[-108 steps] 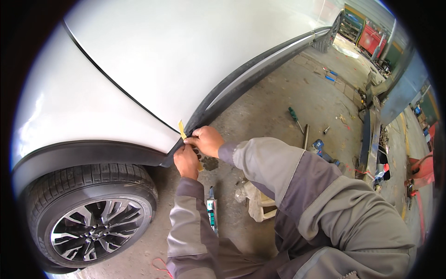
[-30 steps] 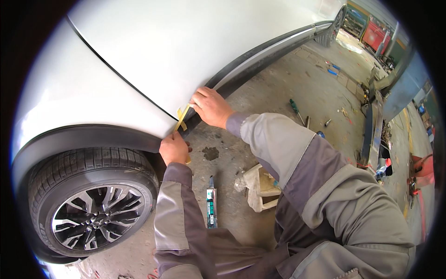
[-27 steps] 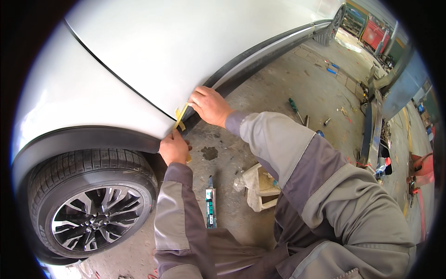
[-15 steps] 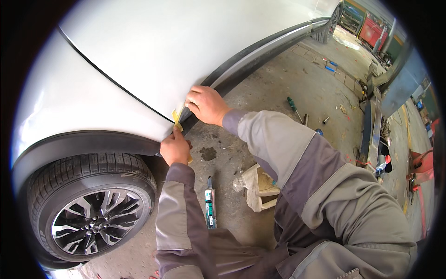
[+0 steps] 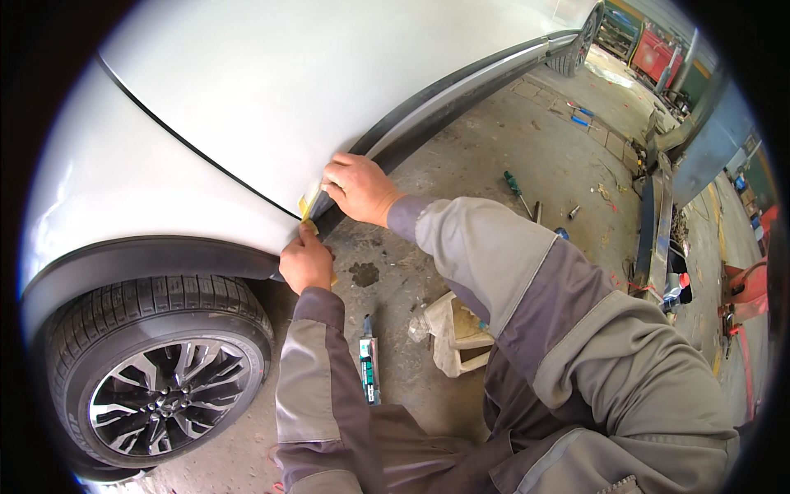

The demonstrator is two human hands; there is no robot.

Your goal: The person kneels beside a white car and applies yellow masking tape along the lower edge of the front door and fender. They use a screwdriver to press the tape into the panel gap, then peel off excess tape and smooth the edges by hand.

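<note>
A strip of yellow masking tape runs over the lower front corner of a white car door, where the dark lower trim begins. My left hand is closed at the strip's lower end, thumb up, pinching the tape. Over its upper end, my right hand is closed with fingers curled against the door and trim; its fingertips are partly hidden. A bit of yellow tape also shows beside my left hand.
Left of my hands are the front wheel and black arch trim. On the concrete floor lie a sealant-like tube, a pale stool, a green-handled screwdriver and blue-handled tools. A lift post stands right.
Both hands stay at the tape, with hardly any shift along the door edge. The whole view has moved slightly.
</note>
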